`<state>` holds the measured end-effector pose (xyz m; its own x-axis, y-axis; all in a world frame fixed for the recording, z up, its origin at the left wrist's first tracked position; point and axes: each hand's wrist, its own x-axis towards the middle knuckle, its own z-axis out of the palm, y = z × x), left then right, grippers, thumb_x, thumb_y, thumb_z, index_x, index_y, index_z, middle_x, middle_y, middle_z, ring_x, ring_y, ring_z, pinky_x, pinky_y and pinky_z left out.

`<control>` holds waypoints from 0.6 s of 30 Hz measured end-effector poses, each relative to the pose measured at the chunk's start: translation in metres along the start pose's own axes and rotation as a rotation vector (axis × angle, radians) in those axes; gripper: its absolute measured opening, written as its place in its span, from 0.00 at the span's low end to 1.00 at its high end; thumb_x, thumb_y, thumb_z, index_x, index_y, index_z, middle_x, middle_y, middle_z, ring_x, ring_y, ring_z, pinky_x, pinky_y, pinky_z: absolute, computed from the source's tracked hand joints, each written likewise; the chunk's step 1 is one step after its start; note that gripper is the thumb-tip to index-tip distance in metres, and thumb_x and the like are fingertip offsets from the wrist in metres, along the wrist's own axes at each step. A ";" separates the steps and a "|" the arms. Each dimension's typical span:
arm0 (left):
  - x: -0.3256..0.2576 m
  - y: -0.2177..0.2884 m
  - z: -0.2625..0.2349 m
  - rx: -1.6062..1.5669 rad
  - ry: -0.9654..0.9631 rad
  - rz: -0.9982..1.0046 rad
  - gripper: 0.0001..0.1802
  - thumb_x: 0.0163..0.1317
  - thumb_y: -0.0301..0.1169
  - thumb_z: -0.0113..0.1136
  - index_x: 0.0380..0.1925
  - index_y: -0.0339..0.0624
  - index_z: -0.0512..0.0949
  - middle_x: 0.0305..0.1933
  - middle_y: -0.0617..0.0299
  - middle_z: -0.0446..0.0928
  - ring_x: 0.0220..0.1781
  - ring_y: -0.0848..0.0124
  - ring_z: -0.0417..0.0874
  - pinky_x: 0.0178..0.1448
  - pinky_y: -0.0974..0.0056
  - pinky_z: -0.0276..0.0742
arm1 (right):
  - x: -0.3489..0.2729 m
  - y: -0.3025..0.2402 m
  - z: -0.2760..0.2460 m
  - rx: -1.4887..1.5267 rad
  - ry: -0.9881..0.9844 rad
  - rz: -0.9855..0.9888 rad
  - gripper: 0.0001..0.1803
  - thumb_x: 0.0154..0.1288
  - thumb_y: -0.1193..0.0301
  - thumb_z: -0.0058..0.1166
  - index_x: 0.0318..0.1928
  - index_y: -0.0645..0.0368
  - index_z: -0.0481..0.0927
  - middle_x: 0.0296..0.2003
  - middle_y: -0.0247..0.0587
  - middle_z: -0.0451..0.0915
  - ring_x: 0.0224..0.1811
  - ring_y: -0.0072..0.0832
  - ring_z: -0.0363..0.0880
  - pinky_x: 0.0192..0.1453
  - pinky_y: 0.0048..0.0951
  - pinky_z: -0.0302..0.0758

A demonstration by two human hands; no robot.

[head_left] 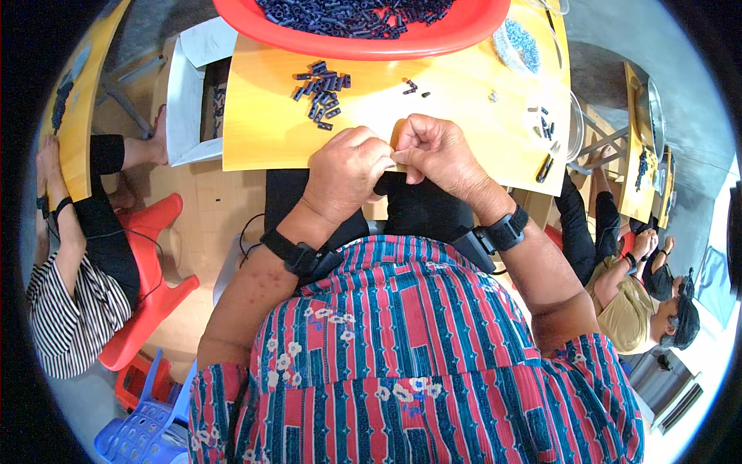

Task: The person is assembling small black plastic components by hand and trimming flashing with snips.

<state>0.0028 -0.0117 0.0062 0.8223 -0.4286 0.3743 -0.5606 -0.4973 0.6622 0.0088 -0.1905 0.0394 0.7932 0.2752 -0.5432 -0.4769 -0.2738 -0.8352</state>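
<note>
My left hand and my right hand meet fingertip to fingertip at the near edge of a yellow wooden board. Both pinch something very small between the fingers; it is hidden and I cannot tell what it is. A loose pile of small dark tube-shaped parts lies on the board just beyond my left hand. A few stray dark parts lie beyond my right hand. A big red tray full of the same dark parts sits at the far edge.
A clear bag of small grey pieces and a clear round lid sit at the board's right. A white box stands at the left. A person in a striped shirt sits left on a red chair; another person sits right.
</note>
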 end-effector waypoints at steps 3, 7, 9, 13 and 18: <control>-0.001 -0.005 -0.001 -0.083 0.003 -0.086 0.06 0.47 0.27 0.66 0.26 0.41 0.79 0.27 0.59 0.76 0.30 0.60 0.79 0.35 0.61 0.75 | 0.005 0.007 -0.002 0.054 -0.038 -0.065 0.05 0.63 0.81 0.55 0.33 0.60 0.73 0.24 0.30 0.75 0.22 0.14 0.76 0.25 0.16 0.75; 0.004 -0.006 -0.004 -0.151 -0.034 -0.123 0.05 0.52 0.26 0.65 0.29 0.39 0.80 0.27 0.60 0.77 0.29 0.66 0.80 0.35 0.66 0.75 | 0.002 0.016 -0.008 0.214 -0.001 -0.087 0.03 0.64 0.80 0.54 0.38 0.61 0.76 0.24 0.30 0.75 0.22 0.14 0.75 0.25 0.18 0.74; 0.000 -0.007 -0.003 -0.453 -0.033 -0.340 0.05 0.57 0.24 0.63 0.33 0.36 0.80 0.27 0.63 0.78 0.30 0.75 0.79 0.35 0.72 0.75 | -0.002 0.024 -0.009 0.320 0.243 -0.173 0.03 0.65 0.77 0.53 0.39 0.62 0.77 0.28 0.35 0.80 0.19 0.15 0.74 0.25 0.17 0.72; -0.005 -0.010 -0.008 -0.684 -0.029 -0.553 0.05 0.60 0.25 0.62 0.35 0.35 0.80 0.32 0.67 0.79 0.31 0.82 0.77 0.36 0.75 0.74 | -0.009 0.017 0.006 0.282 0.247 -0.163 0.10 0.66 0.77 0.52 0.47 0.64 0.77 0.27 0.33 0.78 0.21 0.15 0.74 0.27 0.18 0.73; -0.011 -0.005 -0.009 -0.931 -0.041 -0.708 0.07 0.63 0.28 0.60 0.38 0.36 0.80 0.33 0.67 0.79 0.30 0.83 0.76 0.35 0.77 0.73 | -0.006 0.023 0.024 0.387 0.213 -0.347 0.12 0.65 0.78 0.53 0.48 0.61 0.80 0.31 0.29 0.77 0.26 0.14 0.74 0.32 0.15 0.74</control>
<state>-0.0023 0.0023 0.0053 0.9089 -0.3100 -0.2790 0.3238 0.1027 0.9405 -0.0158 -0.1758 0.0216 0.9682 0.0860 -0.2350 -0.2466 0.1691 -0.9542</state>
